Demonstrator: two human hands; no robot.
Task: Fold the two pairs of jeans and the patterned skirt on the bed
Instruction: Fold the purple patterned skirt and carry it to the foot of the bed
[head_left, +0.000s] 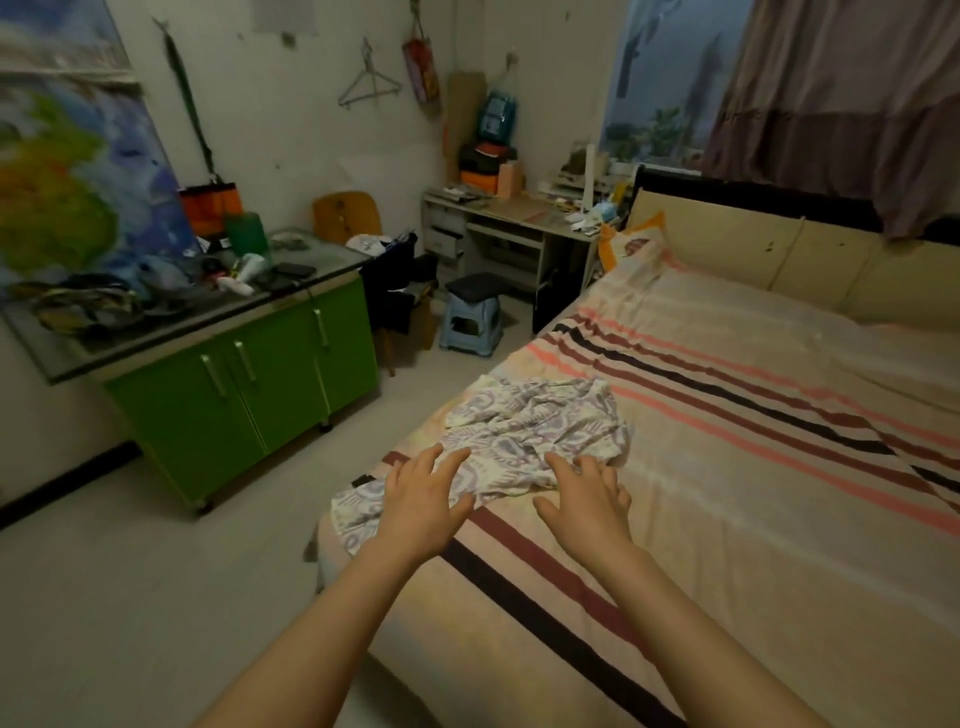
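Crumpled soft patterned skirt (535, 441) on striped bed (753, 467); left hand (423, 499), right hand (587, 499) fingers spread, seemingly above it.

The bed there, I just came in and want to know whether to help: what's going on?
A person is reaching both arms over the near corner of the striped bed toward a crumpled patterned skirt. The left hand and right hand are open with fingers spread at its near edge, gripping nothing. The skirt is still unfolded. No jeans show on the bed.
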